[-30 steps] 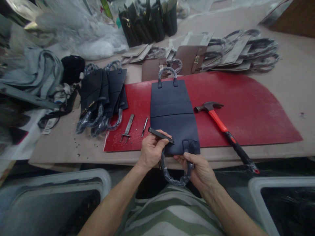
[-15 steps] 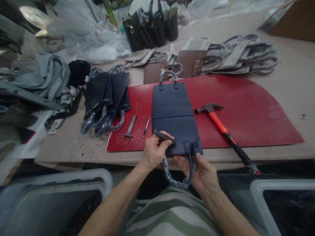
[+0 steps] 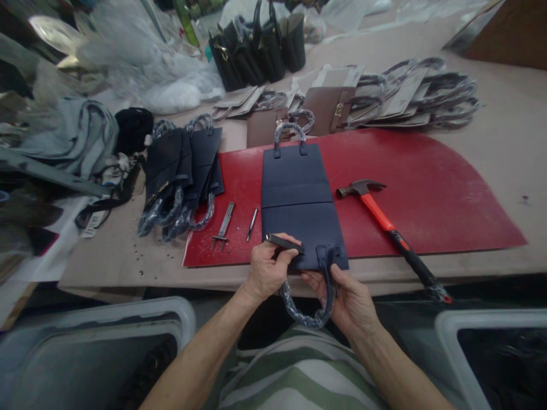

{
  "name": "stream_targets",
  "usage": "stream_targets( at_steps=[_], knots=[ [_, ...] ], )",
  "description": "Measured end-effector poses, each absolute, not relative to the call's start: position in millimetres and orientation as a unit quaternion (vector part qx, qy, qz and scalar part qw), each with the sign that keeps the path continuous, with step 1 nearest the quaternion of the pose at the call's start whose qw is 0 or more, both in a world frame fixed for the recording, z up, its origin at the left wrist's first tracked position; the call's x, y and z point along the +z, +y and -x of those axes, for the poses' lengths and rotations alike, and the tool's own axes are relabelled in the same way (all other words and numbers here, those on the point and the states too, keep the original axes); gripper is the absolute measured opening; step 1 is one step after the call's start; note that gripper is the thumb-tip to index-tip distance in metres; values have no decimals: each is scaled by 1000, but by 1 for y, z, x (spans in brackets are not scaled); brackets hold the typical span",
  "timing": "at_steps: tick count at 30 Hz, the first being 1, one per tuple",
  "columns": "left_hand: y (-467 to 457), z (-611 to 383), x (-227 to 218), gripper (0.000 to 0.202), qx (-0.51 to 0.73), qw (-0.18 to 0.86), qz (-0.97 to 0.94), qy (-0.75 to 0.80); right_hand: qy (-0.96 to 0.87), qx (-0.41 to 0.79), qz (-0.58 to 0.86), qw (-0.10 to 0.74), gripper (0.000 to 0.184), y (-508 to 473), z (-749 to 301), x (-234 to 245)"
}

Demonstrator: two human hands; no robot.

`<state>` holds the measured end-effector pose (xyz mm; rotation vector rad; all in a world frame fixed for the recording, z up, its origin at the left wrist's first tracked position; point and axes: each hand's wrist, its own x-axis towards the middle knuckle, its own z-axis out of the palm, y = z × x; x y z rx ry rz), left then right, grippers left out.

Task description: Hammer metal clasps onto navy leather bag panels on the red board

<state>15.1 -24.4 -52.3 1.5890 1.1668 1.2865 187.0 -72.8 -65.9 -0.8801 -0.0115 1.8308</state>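
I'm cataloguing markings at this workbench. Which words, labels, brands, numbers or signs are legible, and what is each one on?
None can be read with certainty.
White tag at the left: dark print, too blurred to read.
Claw hammer: no brand or number can be made out.
Navy bag panel: no lettering visible.

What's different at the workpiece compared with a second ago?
The dark tool in the left hand has tipped, its outer end shifting right and nearer the person. The right hand has slid its thumb rightward, uncovering more of the lower handle. The navy panel, hammer and red mat stayed put.
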Motion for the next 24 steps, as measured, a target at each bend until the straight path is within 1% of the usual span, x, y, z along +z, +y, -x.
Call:
stream_targets(
  at_steps=[5, 13, 17, 20, 24],
  knots=[
    [-24, -15, -53, 10, 505, 360, -640, 453, -2, 765, 363, 532, 15, -72, -186, -65],
    [-26, -16, -53, 10, 500, 283, -688, 444, -42, 753, 381, 535, 18, -72, -184, -58],
    [-25, -16, -53, 9, 508, 248, -705, 429, -88, 749, 403, 518, 28, -69, -184, -53],
    [-24, -17, -55, 9, 510, 240, -707, 427, -129, 739, 437, 496, 37, -66, -186, -50],
    [-23, -19, -61, 11, 480, 229, -725, 438, -182, 718, 513, 432, 47, -60, -194, -47]
  ],
)
